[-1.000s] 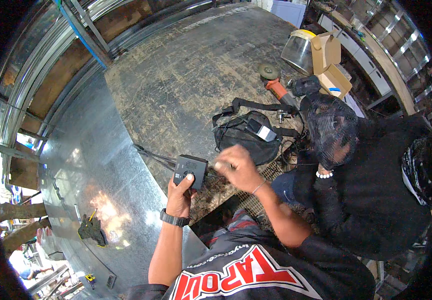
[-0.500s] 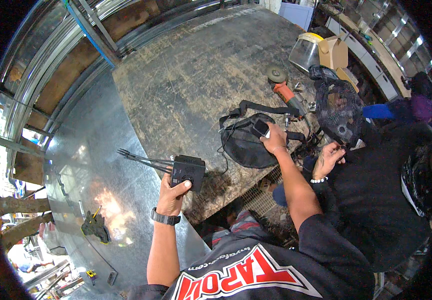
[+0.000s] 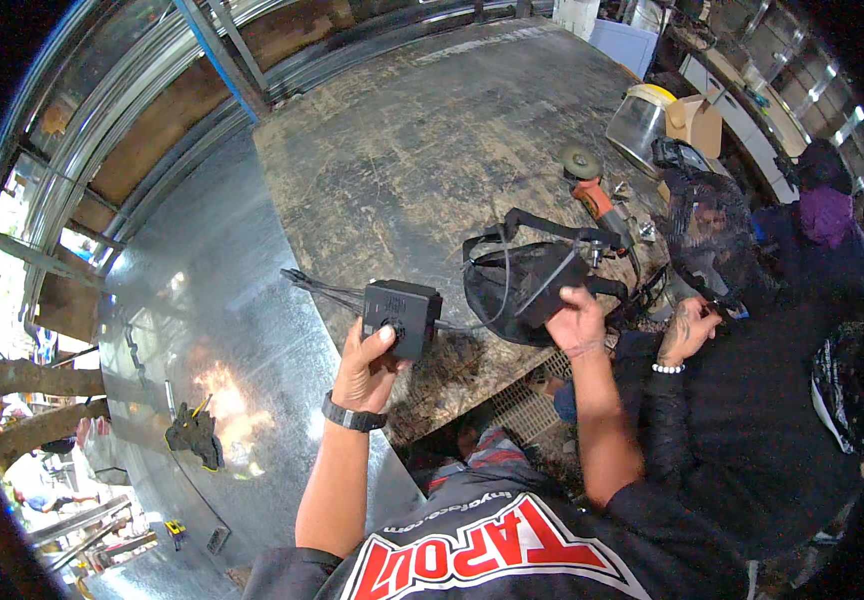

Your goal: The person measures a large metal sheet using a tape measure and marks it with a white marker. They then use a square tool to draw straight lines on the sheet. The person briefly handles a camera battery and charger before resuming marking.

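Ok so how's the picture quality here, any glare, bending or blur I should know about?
Head view: strong fisheye, so the worn table's edges bend and black corners frame the picture. A warm glare patch sits on the metal sheet below the left hand, which holds a black box. The right hand on the dark bag looks sharp; the right side is dim.
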Demonstrator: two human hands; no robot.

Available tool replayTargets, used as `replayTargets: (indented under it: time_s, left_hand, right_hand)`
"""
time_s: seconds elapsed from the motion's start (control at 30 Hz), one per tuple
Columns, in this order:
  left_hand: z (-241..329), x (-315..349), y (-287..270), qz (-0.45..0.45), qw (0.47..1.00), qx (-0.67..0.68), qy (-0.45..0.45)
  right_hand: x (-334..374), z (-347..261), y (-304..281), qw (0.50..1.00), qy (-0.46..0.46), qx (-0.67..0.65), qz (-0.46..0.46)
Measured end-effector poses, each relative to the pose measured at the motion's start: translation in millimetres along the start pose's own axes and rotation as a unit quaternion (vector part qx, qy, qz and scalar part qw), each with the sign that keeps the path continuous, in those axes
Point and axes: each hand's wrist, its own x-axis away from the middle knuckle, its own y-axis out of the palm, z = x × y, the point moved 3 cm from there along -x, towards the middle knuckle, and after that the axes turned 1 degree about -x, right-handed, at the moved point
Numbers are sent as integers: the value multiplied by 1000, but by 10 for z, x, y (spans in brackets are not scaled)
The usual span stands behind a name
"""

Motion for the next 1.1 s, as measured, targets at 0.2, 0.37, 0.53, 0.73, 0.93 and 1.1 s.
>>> replayTargets:
  time_s: [0.2, 0.37, 0.53, 0.73, 0.93, 1.1]
  left_hand:
    - [-250, -60, 62, -25, 986, 152, -65]
    - [-488, -13, 286, -26, 977, 187, -101]
    - [-657, -21, 420, 15, 983, 147, -107]
    - [-737, -26, 454, 27, 991, 85, -104]
    - [-742, 0, 502, 66, 993, 25, -96]
    - [-668, -16, 349, 51, 992, 81, -86]
  right_hand:
    - [168, 509, -32, 999, 26, -45, -3]
    - [267, 747, 189, 995, 66, -74, -19]
    - [269, 843, 230, 996, 71, -39, -26]
    - [351, 914, 104, 996, 73, -55, 11]
    - [365, 931, 116, 996, 41, -72, 45]
    - [321, 799, 201, 988, -3, 123, 96]
